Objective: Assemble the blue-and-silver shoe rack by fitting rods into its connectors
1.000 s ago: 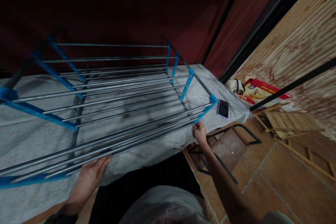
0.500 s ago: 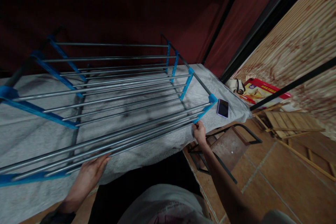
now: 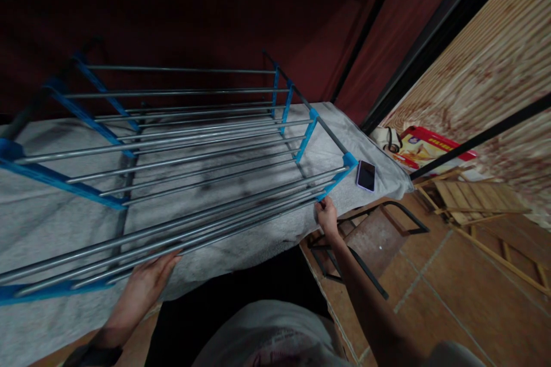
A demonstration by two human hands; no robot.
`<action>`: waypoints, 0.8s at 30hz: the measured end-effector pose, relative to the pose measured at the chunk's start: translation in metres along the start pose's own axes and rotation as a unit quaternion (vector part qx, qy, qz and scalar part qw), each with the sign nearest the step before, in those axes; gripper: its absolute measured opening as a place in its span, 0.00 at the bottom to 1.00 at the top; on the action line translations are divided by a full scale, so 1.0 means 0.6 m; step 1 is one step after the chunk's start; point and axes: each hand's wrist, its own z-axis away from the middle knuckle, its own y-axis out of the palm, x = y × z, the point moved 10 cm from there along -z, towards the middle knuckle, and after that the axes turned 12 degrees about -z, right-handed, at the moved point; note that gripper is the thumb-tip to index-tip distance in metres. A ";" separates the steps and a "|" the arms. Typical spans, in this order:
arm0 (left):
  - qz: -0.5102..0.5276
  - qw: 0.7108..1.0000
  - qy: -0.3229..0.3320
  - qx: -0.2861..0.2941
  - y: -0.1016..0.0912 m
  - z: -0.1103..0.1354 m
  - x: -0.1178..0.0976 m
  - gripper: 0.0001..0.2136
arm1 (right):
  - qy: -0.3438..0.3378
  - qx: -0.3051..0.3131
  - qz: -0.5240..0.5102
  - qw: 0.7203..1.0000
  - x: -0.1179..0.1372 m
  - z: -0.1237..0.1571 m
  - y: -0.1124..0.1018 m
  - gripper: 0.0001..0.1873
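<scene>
A shoe rack [image 3: 172,140] of grey metal tubes with blue plastic brackets lies on its side across a grey cloth. My right hand [image 3: 328,217] is closed on the lower end of the front right blue bracket [image 3: 338,179]. Near the left end of the front tubes is my left hand [image 3: 150,276]. Its fingers reach in under the lowest tubes and hold them, partly hidden behind the metal. Blue brackets [image 3: 92,191] also join the tubes on the left side.
The grey cloth [image 3: 258,246] covers a raised surface against a dark red wall [image 3: 215,23]. A phone [image 3: 365,176] lies on it, right of the rack. On the tiled floor [image 3: 447,292] stand a metal-framed stool [image 3: 379,241] and a folded wooden chair [image 3: 477,200]. A red-yellow box [image 3: 430,149] sits behind.
The left end of the rack has shifted very slightly, its far left brackets a little up and left in view. Both hands keep their places on it.
</scene>
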 end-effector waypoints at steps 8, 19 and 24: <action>-0.004 1.000 -0.016 0.006 -0.016 -0.008 -0.014 0.28 | -0.001 -0.005 0.010 1.000 0.000 0.002 0.001 0.08; -0.001 1.000 0.002 0.010 -0.016 -0.007 -0.019 0.29 | -0.008 -0.011 0.019 1.000 0.003 0.003 0.001 0.07; -0.003 1.000 0.020 0.001 -0.015 -0.006 -0.020 0.28 | -0.012 -0.006 0.019 1.000 0.004 0.002 0.002 0.07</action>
